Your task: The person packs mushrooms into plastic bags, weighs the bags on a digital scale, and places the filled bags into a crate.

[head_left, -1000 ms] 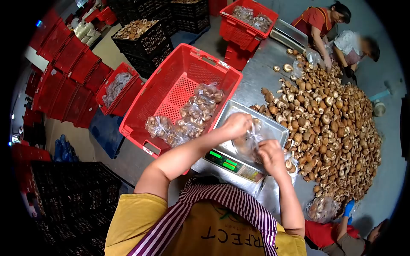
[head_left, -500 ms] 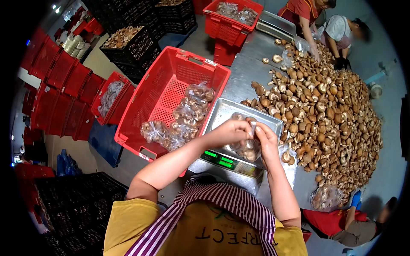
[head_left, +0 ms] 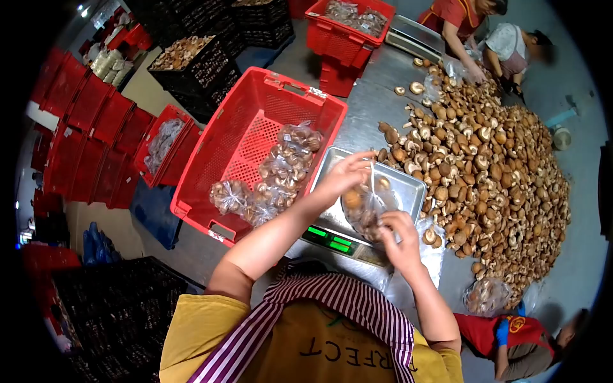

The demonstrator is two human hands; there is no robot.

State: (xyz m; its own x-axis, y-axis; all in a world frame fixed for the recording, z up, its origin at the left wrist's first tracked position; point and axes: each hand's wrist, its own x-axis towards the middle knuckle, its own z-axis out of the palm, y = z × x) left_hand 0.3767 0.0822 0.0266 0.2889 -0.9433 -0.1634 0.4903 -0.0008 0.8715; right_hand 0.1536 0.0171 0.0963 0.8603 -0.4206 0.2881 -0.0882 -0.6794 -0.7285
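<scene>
A clear bag of mushrooms (head_left: 364, 214) rests on the metal tray of the scale (head_left: 408, 185), whose green display is lit. My left hand (head_left: 348, 175), at the bag's upper left, pinches a thin white strip that runs up from the bag's neck. On the right side of the bag, my right hand (head_left: 399, 236) has its fingers curled against the plastic. Left of the scale, a large red crate (head_left: 255, 134) holds several tied bags of mushrooms (head_left: 284, 166). A large heap of loose mushrooms (head_left: 491, 179) lies to the right.
Another bag (head_left: 431, 235) with mushrooms lies just right of the scale. Two people (head_left: 453, 25) work at the top right; another person (head_left: 511, 338) with blue gloves is at the lower right. Red crates (head_left: 96, 140) and black crates (head_left: 198, 64) stand to the left.
My hands, together at the bag's neck half a second ago, are now apart. The left has risen with the white strip; the right has dropped to the bag's side.
</scene>
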